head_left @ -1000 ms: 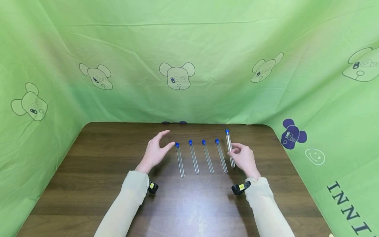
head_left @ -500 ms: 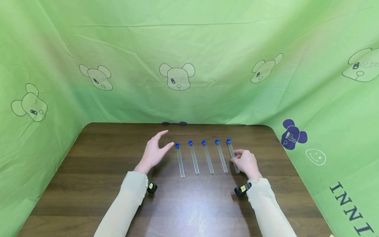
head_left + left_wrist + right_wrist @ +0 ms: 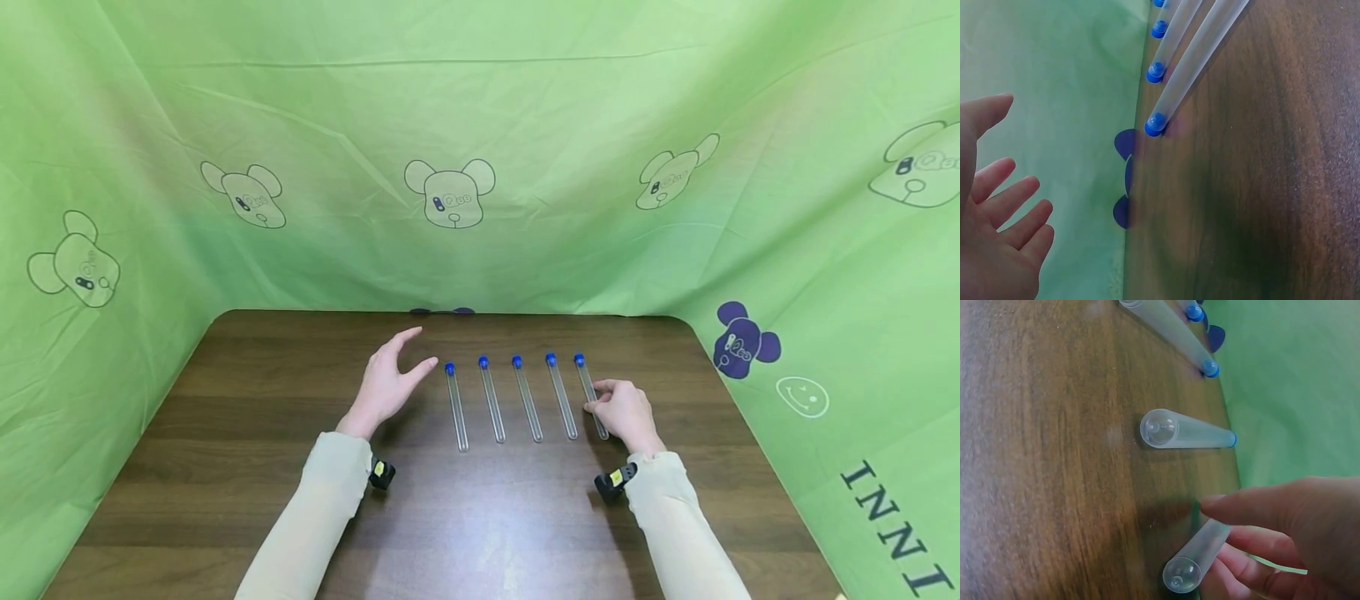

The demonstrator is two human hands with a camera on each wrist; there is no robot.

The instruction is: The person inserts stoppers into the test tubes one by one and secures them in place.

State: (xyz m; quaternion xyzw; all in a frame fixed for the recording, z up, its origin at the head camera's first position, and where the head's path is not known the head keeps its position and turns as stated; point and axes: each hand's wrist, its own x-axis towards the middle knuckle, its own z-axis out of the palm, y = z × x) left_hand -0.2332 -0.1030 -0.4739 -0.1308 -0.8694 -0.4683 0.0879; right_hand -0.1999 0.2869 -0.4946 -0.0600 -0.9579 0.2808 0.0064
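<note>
Several clear test tubes with blue caps lie in a row across the table, caps pointing away. At the right end of the row, my right hand [image 3: 626, 412] pinches a test tube [image 3: 586, 379] between thumb and fingers; its rounded bottom shows in the right wrist view, the held tube [image 3: 1194, 559] lying close to the wood. Left of it is a neighbouring tube [image 3: 562, 400]. My left hand [image 3: 381, 390] holds nothing, fingers spread, with the thumb near the cap of the leftmost tube [image 3: 457, 412]. In the left wrist view that leftmost tube [image 3: 1194, 65] stays apart from the hand.
The brown wooden table [image 3: 247, 467] ends at a green cloth backdrop [image 3: 337, 267] printed with bear heads. Between the end tubes lie a second tube [image 3: 492, 404] and a middle tube [image 3: 527, 404], roughly parallel and evenly spaced.
My right hand has brought its test tube nearer and slightly right, down into line with the row, and then stays there. The left hand has drifted slightly left.
</note>
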